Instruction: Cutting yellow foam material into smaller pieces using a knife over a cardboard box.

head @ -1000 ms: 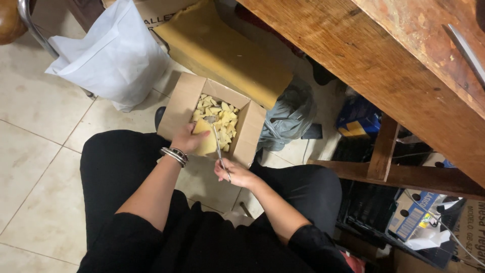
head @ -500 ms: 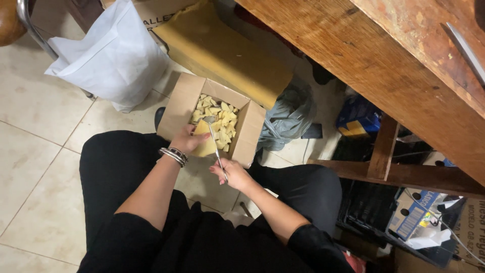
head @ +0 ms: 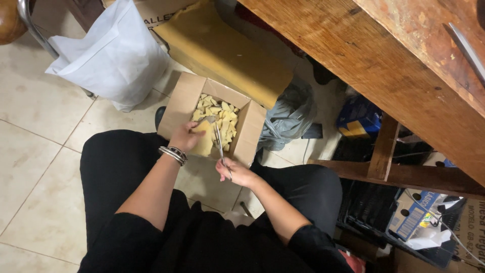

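- Here the left hand (head: 184, 137) pinches a flat yellow piece (head: 204, 143) by its edge, holding it over the near side of an open cardboard box (head: 184, 98).
- The right hand (head: 238, 172) is closed around the handles of a pair of scissors (head: 220, 144), whose blades point up toward the yellow piece and lie just beside it.
- The box sits on the tiled floor (head: 35, 116) between the person's knees and is part-filled with small yellow offcuts (head: 220, 114).
- Silver bracelets (head: 173, 153) circle the left wrist.
- A white bag (head: 113, 55) stands to the left of the box, a large yellow sheet (head: 227, 53) lies behind it, and a grey bag (head: 290, 114) is slumped to its right.
- A wooden surface (head: 384, 55) overhangs the upper right.
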